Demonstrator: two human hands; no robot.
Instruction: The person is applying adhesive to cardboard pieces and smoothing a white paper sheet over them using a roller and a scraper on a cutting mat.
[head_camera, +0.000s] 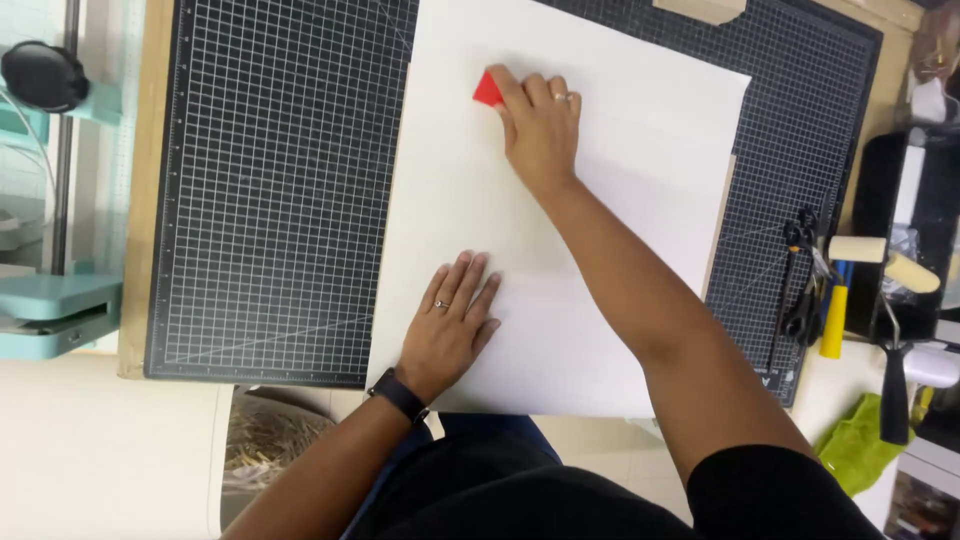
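Note:
A large white sheet (620, 150) lies on a black gridded cutting mat (280, 190). My right hand (540, 125) is near the sheet's far left part, fingers closed on a small red flat tool (487, 90) pressed to the paper. My left hand (450, 325) lies flat with fingers spread on the sheet's near left corner. It wears a ring and a black wristband (398, 395). A strip of brown board (722, 215) shows under the sheet's right edge.
To the right of the mat lie black scissors (800, 285), a yellow-handled tool (834, 320), small foam rollers (885, 265) and a green cloth (855, 445). A teal device (50, 310) stands at the left. A basket of shredded paper (265, 440) sits below the table edge.

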